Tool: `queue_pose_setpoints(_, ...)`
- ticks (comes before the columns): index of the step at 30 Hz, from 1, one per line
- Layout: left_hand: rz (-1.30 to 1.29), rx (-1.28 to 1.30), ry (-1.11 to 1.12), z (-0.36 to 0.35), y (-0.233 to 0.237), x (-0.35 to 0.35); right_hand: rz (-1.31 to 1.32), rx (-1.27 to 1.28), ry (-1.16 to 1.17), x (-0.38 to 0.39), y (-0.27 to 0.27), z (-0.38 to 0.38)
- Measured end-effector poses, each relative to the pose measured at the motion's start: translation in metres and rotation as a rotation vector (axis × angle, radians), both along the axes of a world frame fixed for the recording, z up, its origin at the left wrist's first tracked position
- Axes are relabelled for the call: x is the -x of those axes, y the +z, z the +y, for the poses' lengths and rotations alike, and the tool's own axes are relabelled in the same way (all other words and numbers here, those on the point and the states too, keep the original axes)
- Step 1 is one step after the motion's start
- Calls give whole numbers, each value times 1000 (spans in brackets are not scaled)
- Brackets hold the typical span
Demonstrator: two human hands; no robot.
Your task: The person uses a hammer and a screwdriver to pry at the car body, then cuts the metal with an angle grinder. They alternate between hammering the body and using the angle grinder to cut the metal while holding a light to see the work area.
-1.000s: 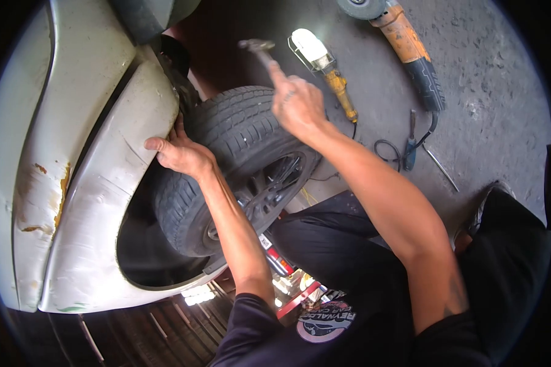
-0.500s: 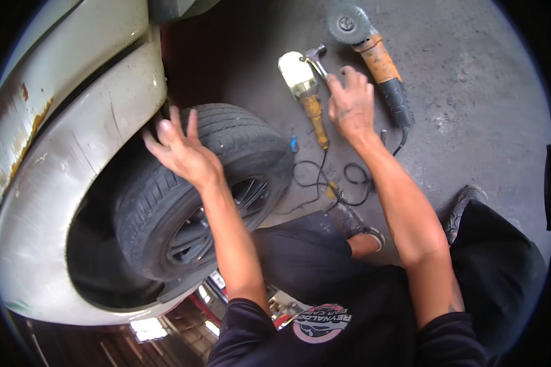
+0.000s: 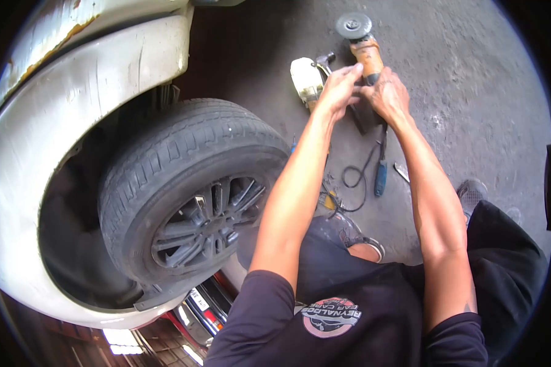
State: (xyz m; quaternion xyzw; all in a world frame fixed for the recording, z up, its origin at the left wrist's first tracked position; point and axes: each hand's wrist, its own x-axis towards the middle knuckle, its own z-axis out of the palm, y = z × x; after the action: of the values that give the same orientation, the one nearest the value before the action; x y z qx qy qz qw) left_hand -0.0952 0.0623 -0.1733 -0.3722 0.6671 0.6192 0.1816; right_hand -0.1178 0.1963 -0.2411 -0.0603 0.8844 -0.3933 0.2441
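Observation:
My right hand (image 3: 388, 93) is closed round the dark rear part of an angle grinder (image 3: 368, 56), which has an orange front body and a grey disc (image 3: 353, 25) pointing away from me. Beside it my left hand (image 3: 340, 89) reaches in with fingers apart, its fingertips right at the grinder's left side. A hammer-like metal tool (image 3: 326, 59) lies just beyond the left hand, its handle partly hidden. Next to that is a work lamp (image 3: 305, 77) with a bright white head; my left arm covers its handle.
A wheel with a black tyre (image 3: 183, 137) sits turned out under a scratched, rusty white fender (image 3: 98, 79) on the left. A blue-handled tool (image 3: 380, 178), a flat metal piece (image 3: 401, 172) and a looped black cord (image 3: 351, 177) lie on the grey floor (image 3: 471, 104).
My left hand has left the tyre top and moved right to the grinder. My right hand has gone from beside the hammer-like tool onto the grinder, whose rear end has swung left.

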Motion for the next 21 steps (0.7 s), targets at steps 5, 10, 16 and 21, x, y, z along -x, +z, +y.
queue_pose_setpoints(5, 42, -35, 68, -12, 6, -1, 100, 115, 31, -45, 47, -20)
queue_pose_setpoints(10, 128, 132, 353, -75, 36, -34, 146, 497, 91, -67, 90, -48)
queue_pose_setpoints(16, 252, -109, 339, -99, 120, -56, -729, 1460, -98, -62, 110, -88)
queue_pose_setpoints(21, 173, -11, 288, -87, 141, -67, -1094, 1578, -13, -51, 130, -99)
